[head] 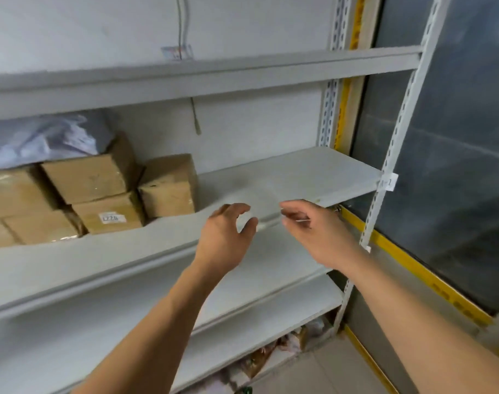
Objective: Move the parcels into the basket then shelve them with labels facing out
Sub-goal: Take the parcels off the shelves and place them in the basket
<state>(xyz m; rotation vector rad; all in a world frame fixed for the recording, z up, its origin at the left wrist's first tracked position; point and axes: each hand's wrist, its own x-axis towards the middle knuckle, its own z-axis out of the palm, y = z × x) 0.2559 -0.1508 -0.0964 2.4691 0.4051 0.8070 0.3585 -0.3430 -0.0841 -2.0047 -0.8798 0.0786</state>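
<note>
Both hands, left [225, 237] and right [313, 231], hang loosely curled and hold nothing at the shelf's [313, 172] front edge. Boxes [106, 194] stacked at its left end look stiff, light; grip opposite sides.

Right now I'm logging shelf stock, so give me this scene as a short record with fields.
left hand: open, holds nothing
right hand: fingers loosely curled, holds nothing visible
middle shelf: bare on its right part
cardboard boxes: stacked on the shelf's left part
label showing: white label on one lower box
grey bag: lies on top of the boxes
basket: not in view
</note>
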